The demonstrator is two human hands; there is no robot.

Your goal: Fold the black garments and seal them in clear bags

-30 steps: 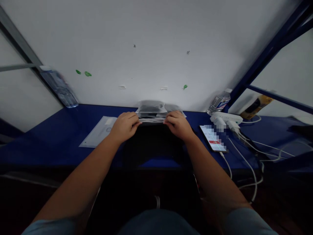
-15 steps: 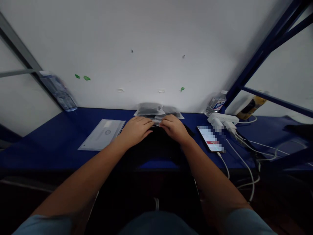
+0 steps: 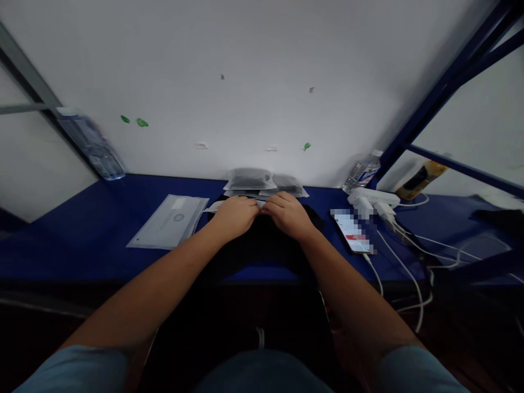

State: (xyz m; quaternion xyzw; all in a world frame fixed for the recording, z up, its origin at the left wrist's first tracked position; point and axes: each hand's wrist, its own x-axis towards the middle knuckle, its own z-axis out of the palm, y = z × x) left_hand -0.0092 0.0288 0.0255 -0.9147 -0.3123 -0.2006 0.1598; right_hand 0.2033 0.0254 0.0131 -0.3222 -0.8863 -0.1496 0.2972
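Note:
My left hand [image 3: 239, 215] and my right hand [image 3: 284, 212] meet at the middle of the desk, fingers bent and their tips nearly touching. Between them they pinch a pale, thin strip [image 3: 213, 207] that sticks out past my left hand. It looks like the edge of a plastic bag, but my fingers cover most of it. Under both hands lies black cloth [image 3: 262, 240]; its shape is hard to make out. Just behind, against the wall, are frosted bags [image 3: 249, 179] with dark contents. A flat frosted bag [image 3: 164, 224] with a round print lies left of my left hand.
A lit phone [image 3: 347, 232] on a charging cable lies to the right, near a white power strip [image 3: 374, 197] with plugs and trailing cords. Clear bottles stand at the left [image 3: 96, 147] and right [image 3: 364, 170]. Blue metal framing [image 3: 450, 93] rises on the right.
My hands have drawn closer together, the left one moving slightly right. More of the pale strip now shows beyond my left hand. The view has shifted slightly.

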